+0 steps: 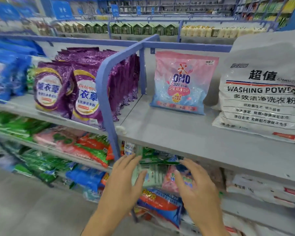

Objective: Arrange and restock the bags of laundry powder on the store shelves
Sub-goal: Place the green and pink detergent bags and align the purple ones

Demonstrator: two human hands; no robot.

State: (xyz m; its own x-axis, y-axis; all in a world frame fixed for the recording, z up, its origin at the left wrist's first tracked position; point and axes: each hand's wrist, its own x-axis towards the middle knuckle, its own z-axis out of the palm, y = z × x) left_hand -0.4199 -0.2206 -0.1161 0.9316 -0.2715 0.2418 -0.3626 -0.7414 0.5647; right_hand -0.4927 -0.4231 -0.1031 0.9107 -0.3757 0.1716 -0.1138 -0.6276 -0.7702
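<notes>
A single pink OMO bag (181,82) stands upright at the back of the grey shelf (186,133), with a large white washing powder bag (260,99) to its right. Purple bags (85,86) stand in rows left of the blue divider (107,92). My left hand (121,186) and my right hand (197,191) hover side by side below the shelf's front edge, fingers spread and relaxed, holding nothing. Between them, on the shelf below, lie pale green and pink bags (158,176).
Blue bags (5,74) fill the far left of the shelf. Lower shelves hold green, pink and red bags (71,143) lying flat, and white bags (259,189) at the right. The grey floor (32,206) lies at the lower left. More shelving runs behind.
</notes>
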